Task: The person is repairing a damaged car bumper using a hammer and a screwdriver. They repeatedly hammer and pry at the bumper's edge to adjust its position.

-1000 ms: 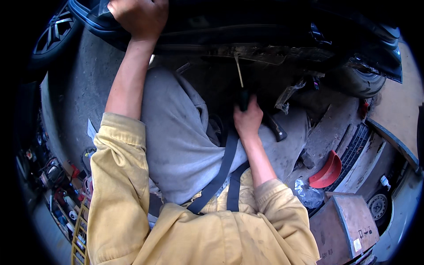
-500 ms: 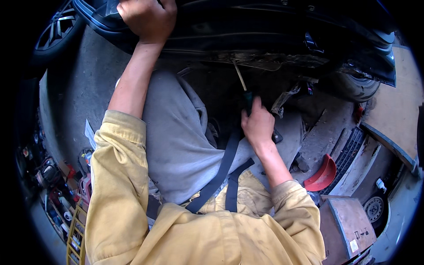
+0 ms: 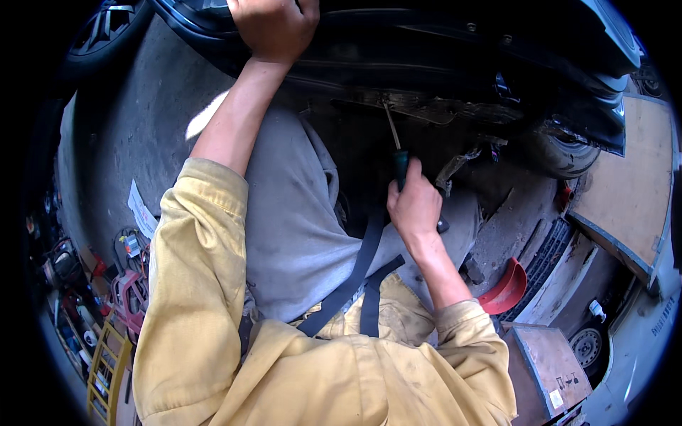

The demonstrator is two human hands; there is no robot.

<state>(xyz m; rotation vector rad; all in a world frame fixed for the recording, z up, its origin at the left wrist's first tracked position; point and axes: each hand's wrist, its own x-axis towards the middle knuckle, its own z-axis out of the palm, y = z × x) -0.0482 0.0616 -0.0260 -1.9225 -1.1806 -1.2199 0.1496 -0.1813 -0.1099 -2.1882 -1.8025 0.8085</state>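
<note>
My right hand (image 3: 415,207) is wrapped round the dark green handle of a screwdriver (image 3: 394,131). Its long pale shaft slants up to the worn lower edge of a dark car body (image 3: 419,60), where the tip meets the rusty, scuffed sill. Higher up on the left, my left hand (image 3: 275,32) is curled against the car's dark panel. The picture's upper edge cuts off its fingertips, and what they grip is hidden. Between my arms are my grey trousers and dark straps.
Wheels flank the car, one at upper left (image 3: 106,32) and one at right (image 3: 565,153). A red curved piece (image 3: 506,287), a wooden box (image 3: 550,366) and a tan board (image 3: 629,188) lie on the right. Tools and a yellow ladder-like frame (image 3: 106,373) crowd the lower left.
The view has shifted slightly, so the car and my left hand appear further right and higher. My right hand still holds the screwdriver at the sill.
</note>
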